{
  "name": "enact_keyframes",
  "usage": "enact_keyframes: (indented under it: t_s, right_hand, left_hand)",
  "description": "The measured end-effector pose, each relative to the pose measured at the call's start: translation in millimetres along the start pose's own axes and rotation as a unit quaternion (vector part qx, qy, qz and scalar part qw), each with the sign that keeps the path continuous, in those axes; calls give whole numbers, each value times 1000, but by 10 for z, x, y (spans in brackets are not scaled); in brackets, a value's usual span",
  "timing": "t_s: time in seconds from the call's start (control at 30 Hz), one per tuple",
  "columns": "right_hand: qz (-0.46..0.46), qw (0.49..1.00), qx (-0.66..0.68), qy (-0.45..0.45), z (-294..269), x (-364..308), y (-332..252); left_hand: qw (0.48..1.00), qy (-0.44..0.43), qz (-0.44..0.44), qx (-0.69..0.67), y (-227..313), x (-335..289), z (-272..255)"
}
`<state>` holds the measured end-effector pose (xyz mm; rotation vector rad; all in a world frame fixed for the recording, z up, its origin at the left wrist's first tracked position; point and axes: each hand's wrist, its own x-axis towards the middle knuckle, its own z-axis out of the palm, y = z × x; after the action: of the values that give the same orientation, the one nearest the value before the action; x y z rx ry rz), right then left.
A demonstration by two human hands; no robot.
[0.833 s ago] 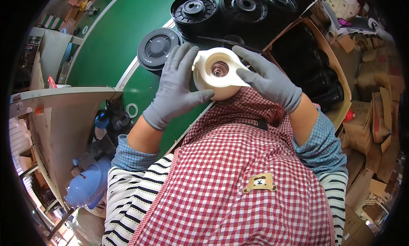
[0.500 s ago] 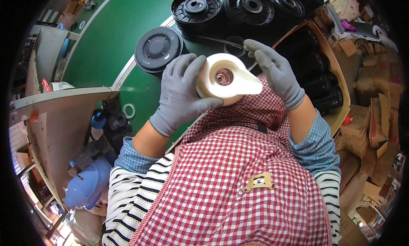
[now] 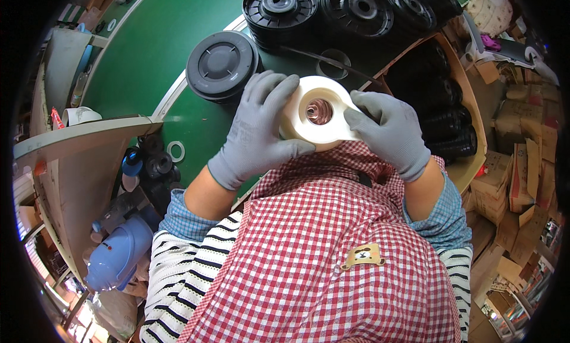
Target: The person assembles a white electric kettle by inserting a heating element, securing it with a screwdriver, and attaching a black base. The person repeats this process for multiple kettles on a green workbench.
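Observation:
A white plastic jug (image 3: 293, 120) with a side spout is held up before my apron, its round mouth facing me. The inside of the mouth is shiny and mirror-like. My left hand (image 3: 255, 126) wraps its left side, thumb below and fingers above. At its right, my right hand (image 3: 389, 126) closes on the spout, covering the tip. Both hands wear grey gloves. Just beyond my left hand lies a stack of round black lids (image 3: 221, 64). The lower body of the jug is hidden from me.
Several stacks of black ribbed discs (image 3: 282, 10) stand along the far side of the green table (image 3: 172, 22). A cardboard box (image 3: 478, 117) of black parts sits at the right. A clear ring (image 3: 333, 64) and a white ring (image 3: 176, 151) lie on green surfaces. A blue jug (image 3: 122, 254) is at lower left.
My right hand has come down and inward from beside the jug and now grips the spout. The jug has shifted slightly right, still in my left hand.

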<state>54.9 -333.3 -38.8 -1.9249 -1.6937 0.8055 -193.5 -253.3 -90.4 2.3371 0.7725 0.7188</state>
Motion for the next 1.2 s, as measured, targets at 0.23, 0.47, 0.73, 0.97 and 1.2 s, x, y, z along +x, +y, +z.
enact_keyframes:
  t_s: [0.23, 0.47, 0.73, 0.97, 1.2]
  right_hand:
    - [-181, 957, -176, 146, 42, 238, 89]
    - [-45, 956, -286, -37, 233, 544, -175]
    - [-75, 937, -341, -23, 355, 517, -181]
    - [-55, 945, -321, -17, 303, 542, -240]
    - [-30, 984, -145, -99, 123, 614, -82]
  left_hand:
    - [984, -151, 88, -26, -248, 521, -151]
    - [983, -151, -79, 69, 251, 756, -73]
    - [966, -101, -60, 231, 232, 799, 185]
    - [972, -104, -45, 207, 206, 826, 152]
    - [948, -176, -53, 260, 323, 979, 127]
